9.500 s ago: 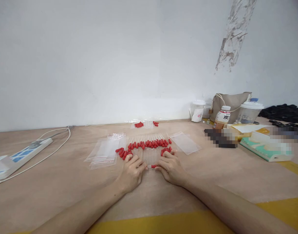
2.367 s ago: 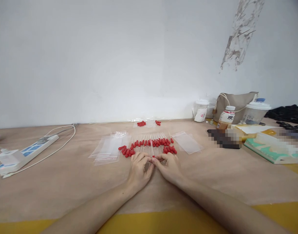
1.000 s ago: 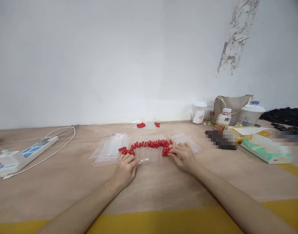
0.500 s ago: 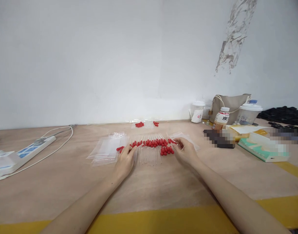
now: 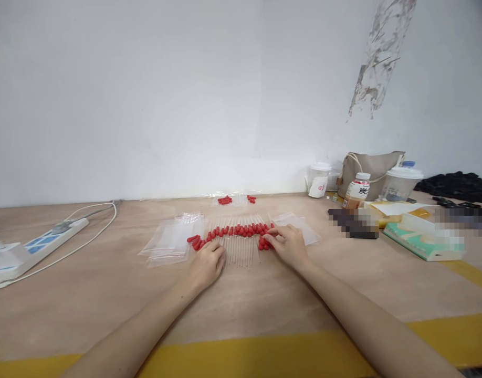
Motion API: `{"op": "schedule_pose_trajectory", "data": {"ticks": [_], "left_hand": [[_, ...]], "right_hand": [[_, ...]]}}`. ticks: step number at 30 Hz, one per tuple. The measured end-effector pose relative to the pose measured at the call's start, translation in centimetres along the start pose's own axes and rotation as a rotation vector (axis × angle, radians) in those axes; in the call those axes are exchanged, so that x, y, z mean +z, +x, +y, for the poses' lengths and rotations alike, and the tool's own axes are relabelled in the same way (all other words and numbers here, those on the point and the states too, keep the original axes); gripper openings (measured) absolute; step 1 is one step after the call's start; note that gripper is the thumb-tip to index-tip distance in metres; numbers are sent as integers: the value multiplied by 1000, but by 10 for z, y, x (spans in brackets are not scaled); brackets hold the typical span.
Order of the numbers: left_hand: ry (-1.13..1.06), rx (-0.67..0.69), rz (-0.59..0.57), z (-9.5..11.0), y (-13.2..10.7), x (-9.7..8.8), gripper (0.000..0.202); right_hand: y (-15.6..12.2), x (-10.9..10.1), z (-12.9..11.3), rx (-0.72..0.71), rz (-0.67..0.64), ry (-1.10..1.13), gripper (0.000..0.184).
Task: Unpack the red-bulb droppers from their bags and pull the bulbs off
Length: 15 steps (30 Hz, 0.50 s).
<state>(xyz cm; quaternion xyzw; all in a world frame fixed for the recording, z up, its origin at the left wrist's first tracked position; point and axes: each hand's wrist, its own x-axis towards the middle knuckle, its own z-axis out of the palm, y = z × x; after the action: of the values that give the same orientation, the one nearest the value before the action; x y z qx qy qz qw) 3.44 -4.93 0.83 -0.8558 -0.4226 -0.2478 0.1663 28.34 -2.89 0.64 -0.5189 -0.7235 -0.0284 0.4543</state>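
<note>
Red rubber bulbs (image 5: pixel 249 230) lie in a long row across the table, with thin clear tubes (image 5: pixel 240 253) laid side by side towards me and more behind. My left hand (image 5: pixel 207 263) rests at the left end of the tubes, fingers curled in; whatever they hold is hidden. Just beyond it are a few loose red bulbs (image 5: pixel 196 241). My right hand (image 5: pixel 290 245) is at the right end of the row. Its thumb and forefinger close on a red bulb at the small pile (image 5: pixel 262 243), partly covering the pile.
Clear plastic bags are stacked on the left (image 5: pixel 168 239) and behind my right hand (image 5: pixel 300 226). A filled bag (image 5: pixel 240 200) lies near the wall. A power strip (image 5: pixel 48 244) is far left; a bottle (image 5: pixel 357 191), cups and a tissue pack (image 5: pixel 422 239) stand right.
My left hand has drawn slightly towards me, and the clear tube in its fingers no longer shows. My right hand has moved left and its fingers now cover part of the small bulb pile.
</note>
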Motion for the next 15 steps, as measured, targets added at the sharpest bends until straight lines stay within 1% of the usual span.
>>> {"op": "schedule_pose_trajectory", "data": {"ticks": [3,7,9,12,15], "left_hand": [[-111,-21,-26,5,-2,-2,18],[-195,-25,5,8,-6,-6,19],[-209,-11,7,6,-7,-10,23],[-188,22,-42,-2,-8,-19,34],[-181,55,-128,-12,-9,-25,37]], "right_hand": [[0,6,-7,-65,12,-76,18],[-2,14,-13,-142,21,-142,17],[-3,16,-13,-170,6,-176,17],[-4,18,-14,-197,-20,-202,17],[-5,17,-14,-213,-40,-206,16]]}}
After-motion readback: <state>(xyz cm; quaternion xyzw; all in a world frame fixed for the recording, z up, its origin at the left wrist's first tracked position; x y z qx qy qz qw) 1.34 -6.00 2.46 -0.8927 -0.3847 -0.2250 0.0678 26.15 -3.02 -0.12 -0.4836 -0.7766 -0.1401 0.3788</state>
